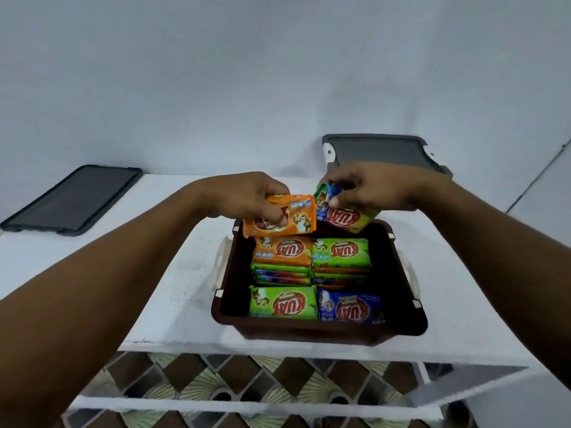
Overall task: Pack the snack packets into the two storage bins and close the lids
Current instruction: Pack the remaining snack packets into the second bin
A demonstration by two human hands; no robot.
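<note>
**Head view.** A dark brown rectangular plastic storage bin (398, 273) stands open on a white table (173, 273), at 5 o'clock from the picture's centre.

- **In the bin:** flat foil snack packets. A packed orange packet (282, 250) and a packed green packet (341, 251) lie side by side at the bin's 12 o'clock end. A second green packet (282, 302) and a dark blue packet (350, 308) lie at its 6 o'clock end. Edges of further stacked packets show between the two rows.
- **Left hand** (247, 193): pinches a held orange foil packet (296, 219) between thumb and curled fingers, above the bin's 11 o'clock corner.
- **Right hand** (370, 186): pinches a blue, green and yellow foil packet (349, 217) by its upper edge, above the 1 o'clock corner. The two held packets nearly meet.
- **Lids:** a flat grey plastic lid (74, 199) lies on the table at 10 o'clock. A second grey lid with white latches (380, 149) shows at 1 o'clock, behind the right hand.
</note>
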